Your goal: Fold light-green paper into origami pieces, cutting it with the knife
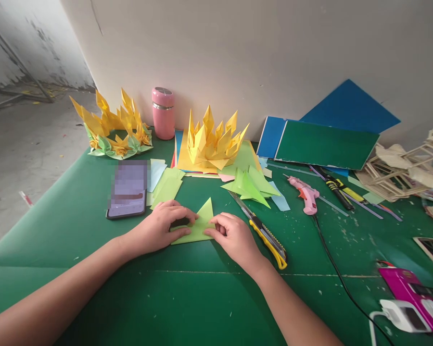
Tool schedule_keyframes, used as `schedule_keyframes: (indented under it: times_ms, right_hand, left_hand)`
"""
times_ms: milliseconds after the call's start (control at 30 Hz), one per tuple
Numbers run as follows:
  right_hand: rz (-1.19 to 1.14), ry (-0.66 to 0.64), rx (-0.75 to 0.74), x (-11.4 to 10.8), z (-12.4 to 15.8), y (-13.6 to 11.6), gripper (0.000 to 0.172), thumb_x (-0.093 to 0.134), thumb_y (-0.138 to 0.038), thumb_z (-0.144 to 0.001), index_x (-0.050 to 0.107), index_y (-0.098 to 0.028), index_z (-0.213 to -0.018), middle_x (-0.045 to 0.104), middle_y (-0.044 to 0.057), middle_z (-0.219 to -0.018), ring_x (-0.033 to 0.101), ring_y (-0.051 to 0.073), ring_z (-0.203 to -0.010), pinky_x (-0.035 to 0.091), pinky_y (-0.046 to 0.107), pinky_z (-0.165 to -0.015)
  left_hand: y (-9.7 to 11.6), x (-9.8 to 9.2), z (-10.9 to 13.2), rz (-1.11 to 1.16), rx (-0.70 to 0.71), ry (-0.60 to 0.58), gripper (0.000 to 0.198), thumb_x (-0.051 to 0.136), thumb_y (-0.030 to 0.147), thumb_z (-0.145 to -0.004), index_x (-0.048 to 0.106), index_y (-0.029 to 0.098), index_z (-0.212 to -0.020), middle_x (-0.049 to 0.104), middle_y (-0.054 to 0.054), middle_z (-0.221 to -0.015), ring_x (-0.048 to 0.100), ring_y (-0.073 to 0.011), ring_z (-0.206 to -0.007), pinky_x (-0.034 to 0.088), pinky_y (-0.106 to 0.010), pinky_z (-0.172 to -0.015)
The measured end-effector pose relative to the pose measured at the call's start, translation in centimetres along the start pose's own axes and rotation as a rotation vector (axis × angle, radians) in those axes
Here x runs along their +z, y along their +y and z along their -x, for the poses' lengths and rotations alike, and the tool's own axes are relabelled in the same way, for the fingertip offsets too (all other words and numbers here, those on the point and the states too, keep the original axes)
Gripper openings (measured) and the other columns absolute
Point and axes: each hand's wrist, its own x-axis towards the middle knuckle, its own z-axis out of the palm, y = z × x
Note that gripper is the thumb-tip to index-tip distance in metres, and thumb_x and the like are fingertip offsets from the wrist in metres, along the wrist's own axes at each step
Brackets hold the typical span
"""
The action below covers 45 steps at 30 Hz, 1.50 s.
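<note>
Folded, pointed green paper (201, 225) is gripped by the left hand (165, 222) and right hand (235, 235) on the scuffed table (159, 302), bounded far off by a grey wall (256, 53).

A pink flask (163, 117) stands at upper left of centre on the green counter (147, 307); a phone (130, 185) lies left of centre. Blue and green boards (326, 145) lean against the wall (238, 53) at upper right, a pink glue gun (309, 198) lies right of centre, a wooden frame (418, 170) at the right edge
</note>
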Motion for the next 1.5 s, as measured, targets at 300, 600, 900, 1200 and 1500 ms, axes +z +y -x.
schedule_keyframes:
  times_ms: [300, 600, 900, 1200, 1500]
  right_hand:
    - [0.021, 0.016, -0.012, 0.07, -0.11, 0.01, 0.015, 0.071, -0.017, -0.078, 0.058, -0.02, -0.071, 0.051, -0.004, -0.06, 0.049, 0.014, -0.06, 0.033, 0.023, -0.053]
    - [0.02, 0.023, -0.019, 0.13, -0.07, 0.06, 0.016, 0.07, -0.016, -0.079, 0.057, -0.02, -0.07, 0.05, -0.003, -0.06, 0.049, 0.015, -0.061, 0.033, 0.024, -0.053]
    - [0.006, 0.027, -0.019, 0.21, -0.02, 0.07, 0.016, 0.07, -0.015, -0.079, 0.057, -0.02, -0.071, 0.051, -0.003, -0.061, 0.049, 0.015, -0.062, 0.032, 0.024, -0.054]
    - [0.008, 0.03, -0.015, 0.22, -0.03, 0.09, 0.017, 0.07, -0.015, -0.079, 0.057, -0.021, -0.07, 0.05, -0.004, -0.061, 0.049, 0.015, -0.061, 0.032, 0.024, -0.053]
    - [-0.066, 0.037, 0.007, 0.12, -0.06, 0.06, 0.013, 0.068, -0.015, -0.078, 0.058, -0.021, -0.075, 0.049, -0.004, -0.06, 0.048, 0.014, -0.059, 0.035, 0.024, -0.054]
  left_hand:
    - [-0.08, 0.24, 0.05, -0.132, 0.088, -0.022, 0.026, 0.048, 0.028, -0.094, 0.072, 0.032, -0.103, 0.068, -0.001, -0.115, 0.055, -0.0202, -0.096, 0.04, -0.034, -0.084]
    - [0.24, 0.23, 0.0, -0.159, 0.071, -0.049, 0.034, 0.041, 0.023, -0.095, 0.072, 0.034, -0.103, 0.068, -0.002, -0.115, 0.056, -0.0211, -0.1, 0.039, -0.035, -0.086]
    - [0.47, 0.13, 0.02, -0.116, 0.082, -0.036, 0.033, 0.042, 0.022, -0.095, 0.071, 0.034, -0.105, 0.067, -0.002, -0.113, 0.058, -0.0202, -0.101, 0.039, -0.035, -0.091]
    - [0.62, 0.06, -0.1, -0.162, 0.083, -0.059, 0.025, 0.048, 0.028, -0.094, 0.07, 0.032, -0.104, 0.067, -0.002, -0.114, 0.057, -0.0209, -0.102, 0.037, -0.036, -0.09]
    - [0.66, 0.02, -0.09, -0.158, 0.086, -0.084, 0.031, 0.043, 0.027, -0.096, 0.069, 0.035, -0.111, 0.066, -0.003, -0.113, 0.058, -0.0201, -0.103, 0.038, -0.034, -0.089]
